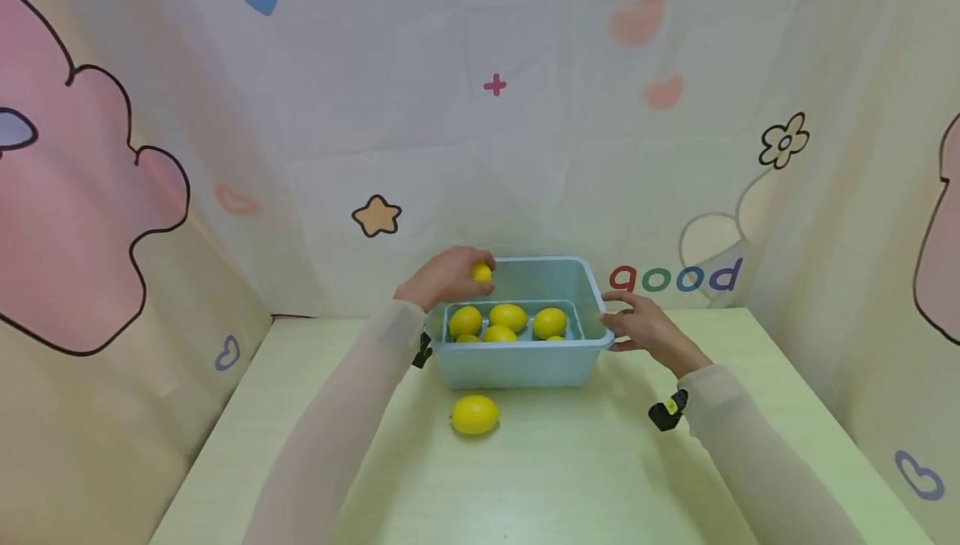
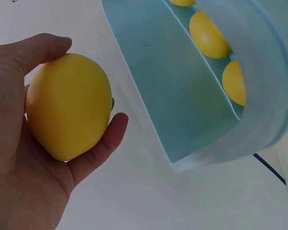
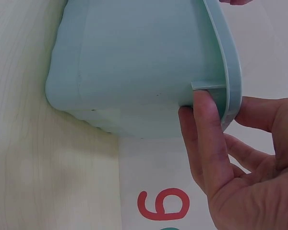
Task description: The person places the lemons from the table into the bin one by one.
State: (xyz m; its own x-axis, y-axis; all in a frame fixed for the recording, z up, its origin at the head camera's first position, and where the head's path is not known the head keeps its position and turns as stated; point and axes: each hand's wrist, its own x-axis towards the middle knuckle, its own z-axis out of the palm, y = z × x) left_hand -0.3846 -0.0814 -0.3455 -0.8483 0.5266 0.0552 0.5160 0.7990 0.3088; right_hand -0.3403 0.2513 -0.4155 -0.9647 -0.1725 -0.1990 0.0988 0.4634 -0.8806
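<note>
My left hand [image 1: 452,275] holds a yellow lemon [image 2: 69,106] above the left side of a light blue plastic bin [image 1: 517,366]. In the left wrist view the thumb and fingers curl round the fruit. Inside the bin lie several more lemons [image 1: 507,317]. At the bin's right side, my right hand [image 1: 643,327] grips the rim, thumb on one side and fingertips under the lip, as the right wrist view shows. Another lemon [image 1: 475,415] rests on the table in front of the bin.
The bin stands on a pale wooden table [image 1: 570,478], near its back edge. Directly behind hangs a printed curtain [image 1: 450,153], with more curtain at both sides. Each wrist wears a small black device, one of them a camera unit [image 1: 667,410] on the right.
</note>
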